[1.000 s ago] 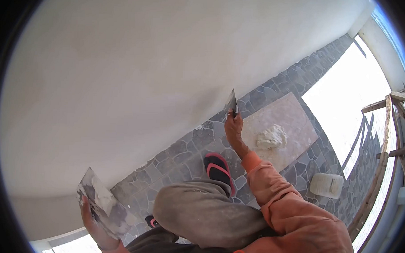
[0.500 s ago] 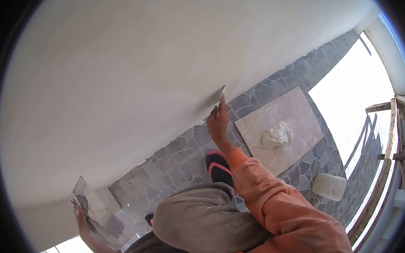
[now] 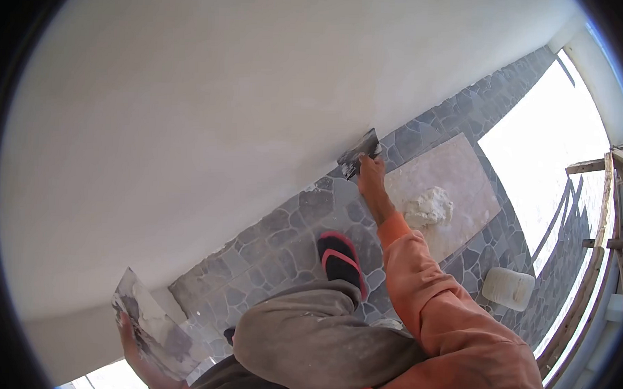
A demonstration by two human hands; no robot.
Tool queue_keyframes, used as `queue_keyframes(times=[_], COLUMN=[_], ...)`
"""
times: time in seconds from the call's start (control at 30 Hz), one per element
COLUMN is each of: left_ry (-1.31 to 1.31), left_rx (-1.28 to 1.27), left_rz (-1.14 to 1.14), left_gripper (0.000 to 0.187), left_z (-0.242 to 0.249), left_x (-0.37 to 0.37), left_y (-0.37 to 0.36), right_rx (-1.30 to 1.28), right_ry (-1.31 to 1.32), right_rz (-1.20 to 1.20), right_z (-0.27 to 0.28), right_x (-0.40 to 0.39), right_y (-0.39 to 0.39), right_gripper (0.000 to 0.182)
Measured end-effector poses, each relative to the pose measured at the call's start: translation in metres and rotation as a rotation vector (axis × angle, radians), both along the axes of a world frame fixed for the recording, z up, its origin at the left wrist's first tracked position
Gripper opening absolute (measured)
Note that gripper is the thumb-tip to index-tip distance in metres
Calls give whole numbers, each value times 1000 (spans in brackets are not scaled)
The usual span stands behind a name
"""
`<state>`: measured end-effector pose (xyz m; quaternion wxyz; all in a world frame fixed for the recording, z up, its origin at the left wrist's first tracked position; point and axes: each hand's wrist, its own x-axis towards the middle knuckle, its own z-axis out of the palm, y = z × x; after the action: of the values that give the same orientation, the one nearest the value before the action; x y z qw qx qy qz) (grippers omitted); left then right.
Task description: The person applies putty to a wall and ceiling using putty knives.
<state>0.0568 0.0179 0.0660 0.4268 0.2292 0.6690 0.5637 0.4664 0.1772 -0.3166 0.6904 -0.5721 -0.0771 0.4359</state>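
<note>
My right hand (image 3: 372, 179) grips a broad putty knife (image 3: 360, 149), its dark blade streaked with white, close to the bottom of the pale wall (image 3: 190, 122). I cannot make out whether the blade touches the wall. At the lower left, my left hand (image 3: 129, 339) holds a wide, flat trowel (image 3: 153, 319) by its edge and underside. White and grey plaster smears cover the trowel's face. Beyond my right forearm, a heap of white plaster (image 3: 429, 207) rests on a square board (image 3: 463, 165) lying on the floor.
Grey irregular stone paving (image 3: 297, 225) runs along the wall's foot. My foot in a pink-edged sandal (image 3: 340, 261) stands on it. A whitish plastic container (image 3: 508, 288) lies at the right, near wooden poles (image 3: 571, 320). Bright sunlight falls beyond the board.
My right hand has moved right and slightly down with the putty knife, and the blade has turned from edge-on to showing its face. The left hand and trowel are almost unchanged.
</note>
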Motion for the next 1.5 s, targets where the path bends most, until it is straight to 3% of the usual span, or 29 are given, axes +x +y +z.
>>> queue_keyframes(times=[0.1, 0.13, 0.27, 0.37, 0.4, 0.5, 0.7, 0.83, 0.97, 1.1, 1.3, 1.37, 1.43, 1.5], left_ry=[51, 40, 68, 202, 256, -7, 88, 21, -60, -71, -257, -356, -482, -614], left_rx=[12, 14, 42, 126, 163, 31, 54, 33, 99, 97, 101, 86, 65, 35], left_rz=[-56, -62, -53, -70, -85, 5, -48, -24, -116, -170, -345, -359, -400, -440], left_gripper=[41, 41, 42, 43, 44, 45, 44, 45, 46, 45, 41, 42, 42, 42], left_z=[-4, -4, -3, -14, -17, 4, -3, 2, -5, -5, -6, -13, -9, -1], left_x=[-7, -6, -4, -9, -10, 8, -13, -5, -7, 13, 33, 35, 42, 46], left_y=[-4, -3, -3, -7, -8, -2, -10, -8, -5, 6, 13, 14, 13, 7], right_rx=[-26, -80, 191, -75, -85, -126, 63, 230, -70, 68, 365, 793, 1163, 1280], right_ry=[-304, -651, -871, -767, -714, -715, -1075, -953, -702, -479, -477, -722, -750, -949], right_rz=[37, 103, 252, 118, -1, -33, -156, 202, 219, 433, 690, 774, 949, 997], right_z=[50, 53, 93, 91, 67, 73, 69, 83, 63, 140, 273, 312, 341, 352], right_x=[-29, -35, -52, -42, -30, -8, -36, -49, -42, -47, -87, -104, -121, -139], right_y=[-13, -18, -51, -50, -39, -24, 7, -42, -62, -96, -132, -135, -136, -142], right_gripper=[22, 29, 34, 35, 36, 37, 40, 40, 35, 26, 22, 39, 58, 60])
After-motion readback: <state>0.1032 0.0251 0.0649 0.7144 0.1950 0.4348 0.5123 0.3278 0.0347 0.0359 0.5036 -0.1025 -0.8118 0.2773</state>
